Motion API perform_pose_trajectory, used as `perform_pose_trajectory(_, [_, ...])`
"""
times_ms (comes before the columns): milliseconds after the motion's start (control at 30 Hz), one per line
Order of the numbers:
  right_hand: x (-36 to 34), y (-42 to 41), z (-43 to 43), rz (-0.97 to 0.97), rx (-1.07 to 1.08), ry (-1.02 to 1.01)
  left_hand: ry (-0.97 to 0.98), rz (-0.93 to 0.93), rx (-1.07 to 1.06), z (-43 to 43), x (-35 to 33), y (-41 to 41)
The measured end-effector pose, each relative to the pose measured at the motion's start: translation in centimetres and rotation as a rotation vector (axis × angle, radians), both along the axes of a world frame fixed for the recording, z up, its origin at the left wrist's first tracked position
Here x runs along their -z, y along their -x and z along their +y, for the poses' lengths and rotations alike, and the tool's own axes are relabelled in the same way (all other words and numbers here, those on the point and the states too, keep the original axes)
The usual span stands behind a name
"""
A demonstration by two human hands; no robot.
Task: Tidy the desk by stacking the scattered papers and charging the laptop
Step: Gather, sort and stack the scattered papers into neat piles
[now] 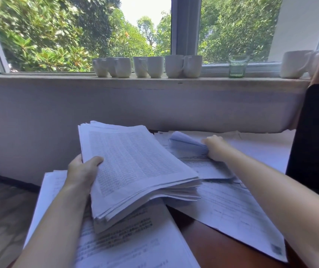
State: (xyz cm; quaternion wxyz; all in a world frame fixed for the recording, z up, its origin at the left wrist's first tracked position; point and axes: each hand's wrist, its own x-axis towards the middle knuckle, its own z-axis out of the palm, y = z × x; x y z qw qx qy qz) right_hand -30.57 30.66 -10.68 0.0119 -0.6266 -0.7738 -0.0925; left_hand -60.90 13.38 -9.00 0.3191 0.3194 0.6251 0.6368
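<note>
My left hand grips a thick stack of printed papers by its left edge, thumb on top, holding it tilted above the desk. My right hand reaches further back and pinches a curled sheet that is lifting off the pile of loose papers there. More printed sheets lie under the stack, and a large sheet lies to the right. The dark laptop screen stands open at the right edge; its keyboard is mostly out of view.
The reddish-brown desk shows between the sheets. Behind it a windowsill carries several white mugs, a green glass and another white mug. Wooden floor lies to the left.
</note>
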Motion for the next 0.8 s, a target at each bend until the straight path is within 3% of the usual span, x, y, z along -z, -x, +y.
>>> perform_pose_trajectory(67, [0.2, -1.0, -0.2, 0.060, 0.044, -0.030, 0.004, 0.026, 0.020, -0.1, -0.1, -0.2])
perform_pose_trajectory(167, [-0.7, -1.8, -1.4, 0.100, 0.098, -0.229, 0.013, 0.075, 0.049, -0.1, -0.1, -0.4])
perform_pose_trajectory(233, [-2.0, -1.8, -2.3, 0.230, 0.070, -0.365, 0.027, 0.119, 0.067, 0.0, -0.1, -0.3])
perform_pose_trajectory(333, [-5.4, -0.4, -3.5, 0.516, -0.048, -0.399, 0.072, 0.160, 0.104, 0.0, 0.0, -0.2])
perform_pose_trajectory(467, [-9.6, 1.9, -5.3, 0.704, -0.141, -0.322, 0.114, 0.237, 0.147, -0.3, 0.0, -0.3])
perform_pose_trajectory(800, [-9.6, 13.3, -12.0, 0.440, -0.278, 0.217, 0.207, 0.276, 0.323, -0.8, 0.1, -0.3])
